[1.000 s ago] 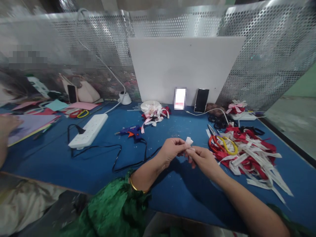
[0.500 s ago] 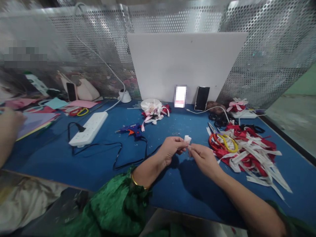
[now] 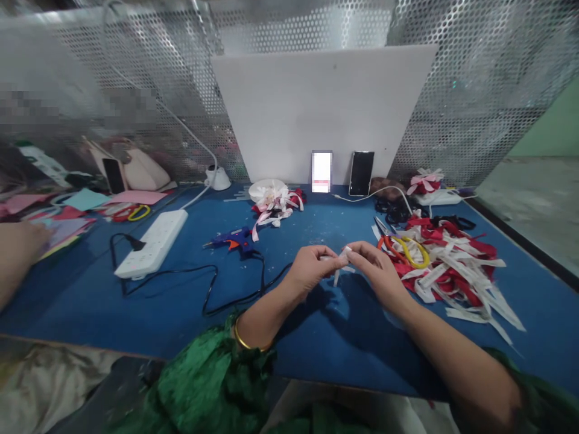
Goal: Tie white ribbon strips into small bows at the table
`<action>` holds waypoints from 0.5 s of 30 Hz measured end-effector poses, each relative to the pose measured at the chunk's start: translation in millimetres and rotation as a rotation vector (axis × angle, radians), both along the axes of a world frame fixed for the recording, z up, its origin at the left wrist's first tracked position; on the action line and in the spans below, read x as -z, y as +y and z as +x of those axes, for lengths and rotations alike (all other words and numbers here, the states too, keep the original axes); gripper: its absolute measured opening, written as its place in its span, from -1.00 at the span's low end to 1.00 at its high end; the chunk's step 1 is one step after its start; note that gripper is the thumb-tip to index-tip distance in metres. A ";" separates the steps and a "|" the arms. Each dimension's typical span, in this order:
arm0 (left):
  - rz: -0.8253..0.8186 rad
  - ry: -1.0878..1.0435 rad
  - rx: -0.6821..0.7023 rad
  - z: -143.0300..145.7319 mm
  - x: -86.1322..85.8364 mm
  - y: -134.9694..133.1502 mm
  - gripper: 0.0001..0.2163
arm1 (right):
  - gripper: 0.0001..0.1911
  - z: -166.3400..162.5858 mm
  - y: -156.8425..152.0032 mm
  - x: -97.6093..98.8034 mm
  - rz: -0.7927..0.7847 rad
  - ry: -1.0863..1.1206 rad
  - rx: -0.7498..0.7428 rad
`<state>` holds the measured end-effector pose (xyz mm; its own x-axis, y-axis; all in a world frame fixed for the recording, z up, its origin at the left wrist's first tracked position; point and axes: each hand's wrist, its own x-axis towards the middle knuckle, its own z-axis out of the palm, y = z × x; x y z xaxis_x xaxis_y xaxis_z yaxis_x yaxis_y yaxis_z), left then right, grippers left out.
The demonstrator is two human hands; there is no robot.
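A small piece of white ribbon (image 3: 344, 255) is pinched between my two hands above the blue table (image 3: 289, 355). My left hand (image 3: 314, 267), a gold bangle at its wrist, is closed on the ribbon from the left. From the right, the fingertips of my right hand (image 3: 376, 270) grip it too. Pale ends of the ribbon hang below the fingers. To the right lies a heap of red and white ribbon strips (image 3: 452, 265), with scissors (image 3: 414, 252) with orange and yellow handles on its near-left side. A blue glue gun (image 3: 233, 241) rests on the table to the left.
A white power strip (image 3: 154, 242) and black cord lie left. Ribbon pieces (image 3: 275, 205) lie beside a white round dish (image 3: 266, 188). A lit phone (image 3: 322, 172) and a dark phone (image 3: 362, 173) lean on a white board (image 3: 325, 108). Another person's hand (image 3: 20, 253) is at far left.
My right hand has shifted its grip up to the top of the ribbon, which is now folded or turned with ends hanging down. The camera view has moved slightly to the right.
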<state>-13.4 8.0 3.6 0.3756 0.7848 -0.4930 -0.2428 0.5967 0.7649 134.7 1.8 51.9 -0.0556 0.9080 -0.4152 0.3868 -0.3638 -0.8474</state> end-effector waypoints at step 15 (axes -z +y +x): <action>-0.110 -0.072 -0.130 13.3 5.3 -9.9 -0.70 | -0.80 -2.7 -3.2 0.5 0.060 0.026 0.143</action>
